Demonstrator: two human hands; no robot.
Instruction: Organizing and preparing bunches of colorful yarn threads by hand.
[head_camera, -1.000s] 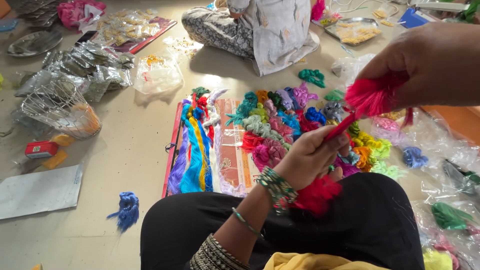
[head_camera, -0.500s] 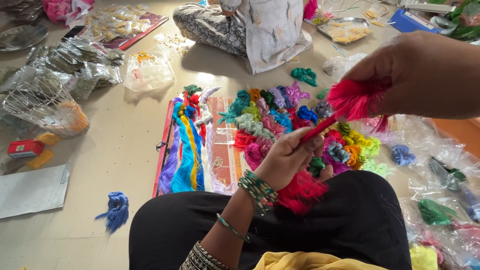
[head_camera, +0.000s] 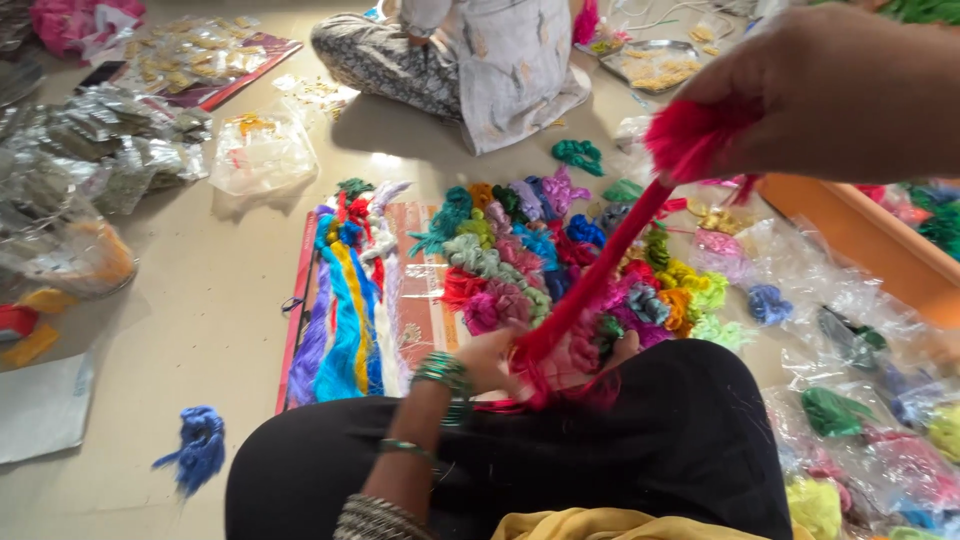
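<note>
A red thread skein (head_camera: 600, 275) stretches tight between my two hands. My right hand (head_camera: 850, 95) is raised at the upper right, closed on the skein's fluffy top end. My left hand (head_camera: 530, 360) sits low above my black-clad knee (head_camera: 640, 440), closed on the skein's lower end, with green bangles (head_camera: 445, 380) on the wrist. Just beyond my knee lies a heap of knotted thread bundles in several colours (head_camera: 560, 260).
Long blue, yellow and purple skeins (head_camera: 345, 300) lie on a patterned board at left. A loose blue tuft (head_camera: 200, 450) is on the floor. Another person sits at the top (head_camera: 490, 60). Clear bags of thread (head_camera: 860, 420) crowd the right, foil packets (head_camera: 100, 150) the left.
My left hand has dropped lower toward my knee while the right stayed raised, so the red skein is now drawn out longer and tauter. The view has moved closer.
</note>
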